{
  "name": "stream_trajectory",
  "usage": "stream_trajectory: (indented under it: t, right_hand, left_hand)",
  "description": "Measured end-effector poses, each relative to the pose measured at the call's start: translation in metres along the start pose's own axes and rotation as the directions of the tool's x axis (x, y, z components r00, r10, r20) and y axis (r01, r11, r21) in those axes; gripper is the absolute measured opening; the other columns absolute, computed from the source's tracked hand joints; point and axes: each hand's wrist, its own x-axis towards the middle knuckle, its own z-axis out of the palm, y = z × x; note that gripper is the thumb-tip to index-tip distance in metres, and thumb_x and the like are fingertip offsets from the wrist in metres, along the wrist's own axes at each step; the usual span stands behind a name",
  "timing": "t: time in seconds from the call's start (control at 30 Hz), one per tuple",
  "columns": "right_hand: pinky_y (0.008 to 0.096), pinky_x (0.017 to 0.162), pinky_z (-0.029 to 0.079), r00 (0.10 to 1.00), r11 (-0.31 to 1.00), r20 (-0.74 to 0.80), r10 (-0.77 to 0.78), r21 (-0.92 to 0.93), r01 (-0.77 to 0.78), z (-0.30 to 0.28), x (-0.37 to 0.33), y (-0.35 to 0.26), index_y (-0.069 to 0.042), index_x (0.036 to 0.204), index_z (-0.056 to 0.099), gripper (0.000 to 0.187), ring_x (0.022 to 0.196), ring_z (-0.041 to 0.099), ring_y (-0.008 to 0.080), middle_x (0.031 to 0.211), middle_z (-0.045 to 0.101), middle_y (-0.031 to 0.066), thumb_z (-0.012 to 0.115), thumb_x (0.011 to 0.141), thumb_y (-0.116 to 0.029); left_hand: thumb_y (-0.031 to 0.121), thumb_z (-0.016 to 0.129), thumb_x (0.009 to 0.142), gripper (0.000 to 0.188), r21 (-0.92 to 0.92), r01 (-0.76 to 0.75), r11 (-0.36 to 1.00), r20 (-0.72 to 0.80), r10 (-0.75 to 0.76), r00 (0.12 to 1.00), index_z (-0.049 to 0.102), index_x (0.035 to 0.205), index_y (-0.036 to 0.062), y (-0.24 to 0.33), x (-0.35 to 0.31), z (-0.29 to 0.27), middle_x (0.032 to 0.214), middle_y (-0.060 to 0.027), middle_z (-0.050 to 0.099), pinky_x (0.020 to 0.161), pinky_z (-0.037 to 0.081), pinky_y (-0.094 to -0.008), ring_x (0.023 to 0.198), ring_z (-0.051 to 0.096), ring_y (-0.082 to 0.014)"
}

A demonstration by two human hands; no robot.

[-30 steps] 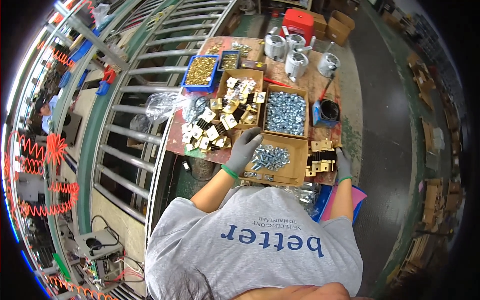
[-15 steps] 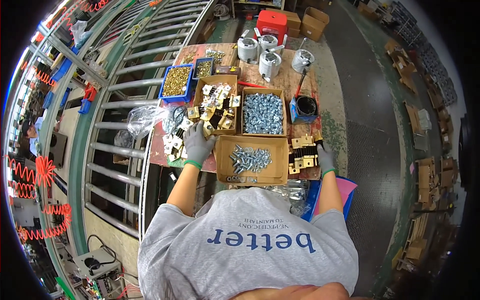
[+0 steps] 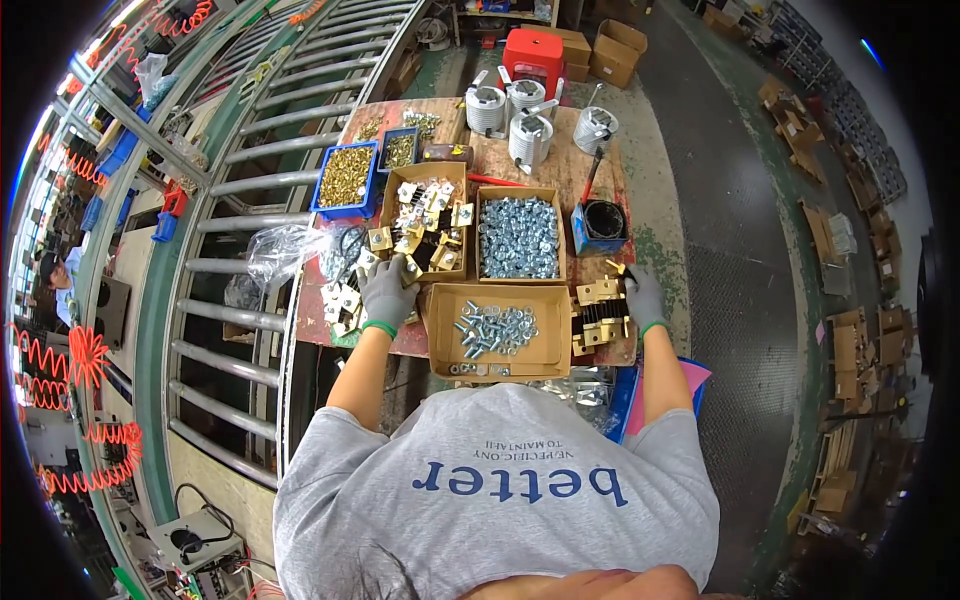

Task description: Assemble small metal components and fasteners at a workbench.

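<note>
My left hand (image 3: 388,296), in a grey glove with a green cuff, is closed on a brass-coloured part (image 3: 411,268) beside the left corner of the open box. Under and beside this hand lie more brass-ended parts (image 3: 342,306). My right hand (image 3: 646,298), gloved the same way, pinches a small brass-coloured piece (image 3: 616,267); its exact kind is too small to make out. Just left of that hand sits a stack of brass-ended parts with black middles (image 3: 601,318). Between my hands, a shallow cardboard box (image 3: 445,340) holds loose silver bolts and washers (image 3: 497,330).
Behind stand a box of silver nuts (image 3: 520,238), a box of brass-ended parts (image 3: 437,222) and a blue bin of brass fasteners (image 3: 348,178). A black-filled tin (image 3: 601,222) holds a red-handled brush. Ribbed white cylinders (image 3: 530,140) stand farther back. A roller conveyor (image 3: 235,317) runs at left.
My right hand has shifted slightly up and left relative to the stack, with the small brass piece moving along. My left hand stays in nearly the same place. The whole view has shifted slightly.
</note>
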Motion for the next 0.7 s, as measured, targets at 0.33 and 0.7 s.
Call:
stream_trajectory:
  t: [0.33, 0.7]
  right_hand:
    - [0.0316, 0.089, 0.046, 0.982, 0.787, 0.152, -0.109, 0.617, -0.008, 0.028, 0.039, 0.007, -0.001, 0.11, 0.068, 0.03, 0.099, 0.061, 0.0194, 0.107, 0.068, 0.0081, 0.047, 0.09, -0.008]
    - [0.0337, 0.081, 0.05, 0.942, 0.742, -0.247, -0.227, 0.582, 0.332, -0.008, -0.025, -0.09, -0.003, 0.112, 0.066, 0.026, 0.089, 0.066, 0.0196, 0.1, 0.07, 0.0069, 0.054, 0.096, -0.019]
  left_hand:
    - [0.025, 0.076, 0.077, 0.068, -0.339, -0.08, 0.937, -0.229, 0.0, 0.973, 0.049, 0.136, 0.0078, -0.011, -0.006, -0.01, 0.108, -0.0205, 0.062, 0.082, 0.048, -0.0465, 0.095, 0.059, -0.0389]
    - [0.032, 0.054, 0.1, 0.032, -0.983, 0.099, -0.154, 0.106, -0.036, 0.994, 0.055, 0.116, 0.0048, 0.042, -0.039, -0.056, 0.097, -0.0047, 0.059, 0.067, 0.049, -0.0264, 0.075, 0.058, -0.0102]
